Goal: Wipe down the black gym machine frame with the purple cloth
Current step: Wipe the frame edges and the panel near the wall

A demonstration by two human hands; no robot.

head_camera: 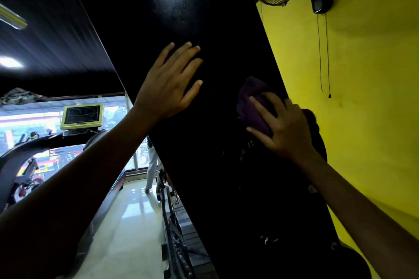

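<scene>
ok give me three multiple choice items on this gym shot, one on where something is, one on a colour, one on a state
1. Where is the purple cloth?
A. on the floor
B. under the right hand, against the black frame
C. hung on the fan

2. What colour is the wall beside the frame?
A. yellow
B. white
C. red

3. How is the left hand?
A. gripping the cloth
B. clenched in a fist
C. flat, fingers spread on the frame

Answers: 1 B, the right hand's fingers lie over the cloth on the panel; 2 A, the wall reads bright yellow; 3 C, its fingers are straight and hold nothing.
</scene>
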